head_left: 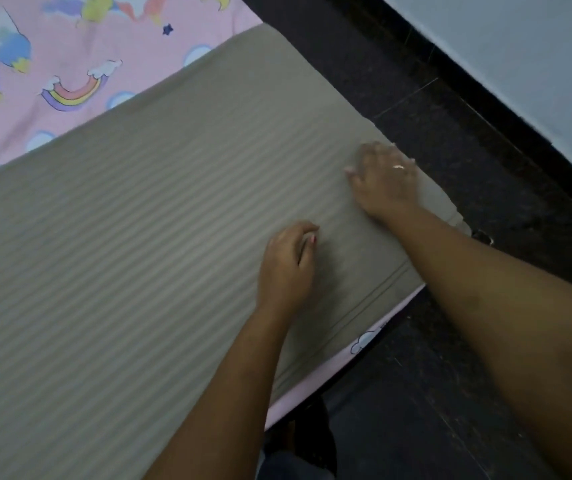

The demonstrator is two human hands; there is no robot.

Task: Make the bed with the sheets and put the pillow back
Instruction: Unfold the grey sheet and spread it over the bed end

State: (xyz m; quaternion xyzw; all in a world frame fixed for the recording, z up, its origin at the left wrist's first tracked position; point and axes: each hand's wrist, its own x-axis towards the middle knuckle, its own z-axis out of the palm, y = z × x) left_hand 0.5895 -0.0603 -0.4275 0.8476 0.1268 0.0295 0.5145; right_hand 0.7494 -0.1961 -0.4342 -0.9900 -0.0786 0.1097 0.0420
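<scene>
The right hand [385, 178] is blurred, its fingers spread flat on the striped beige sheet [139, 237] near its edge. The left hand [286, 268] is curled on the sheet beside it; whether fabric is pinched cannot be told. A pink printed sheet [70, 46] is largely covered beneath. Dark floor [416, 98] and a pale wall [520, 46] are seen alongside.
</scene>
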